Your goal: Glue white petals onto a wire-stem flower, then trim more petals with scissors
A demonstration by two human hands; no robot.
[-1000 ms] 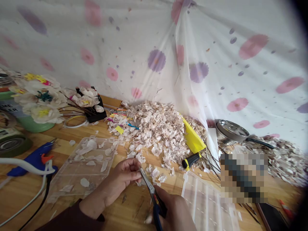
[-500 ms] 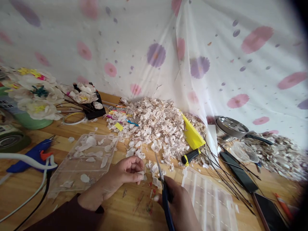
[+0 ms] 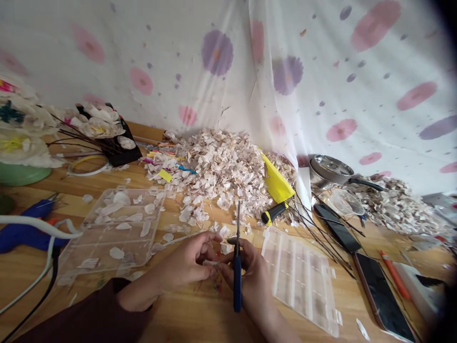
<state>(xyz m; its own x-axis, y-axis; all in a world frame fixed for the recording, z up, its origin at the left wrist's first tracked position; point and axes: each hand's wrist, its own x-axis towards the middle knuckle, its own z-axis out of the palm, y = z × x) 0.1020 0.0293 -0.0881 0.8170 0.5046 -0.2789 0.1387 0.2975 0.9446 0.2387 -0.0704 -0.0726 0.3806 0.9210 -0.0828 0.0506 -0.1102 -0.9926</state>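
Note:
My left hand [image 3: 196, 262] pinches a small pale, petal-like flake [image 3: 210, 263] between thumb and fingers, low in the middle of the view. Just right of it, my right hand [image 3: 252, 271] is closed around a pair of scissors [image 3: 237, 267] with blue handles, the blades pointing up and away from me. The fingertips of both hands meet at the flake, and part of it is hidden behind them. Beyond the hands spreads a big heap of similar pale flakes [image 3: 224, 166].
A clear compartment box [image 3: 107, 238] with flakes lies left; a clear lid [image 3: 300, 281] lies right. A blue glue gun [image 3: 28, 233] and white cable [image 3: 35, 221] are far left. Thin brown stems [image 3: 321, 238], phones [image 3: 383, 295] and a pan [image 3: 332, 169] stand on the right.
My right hand has come up to my left, and its fingertips now touch the flake. The scissors have turned upright. The whole view has shifted somewhat right and down.

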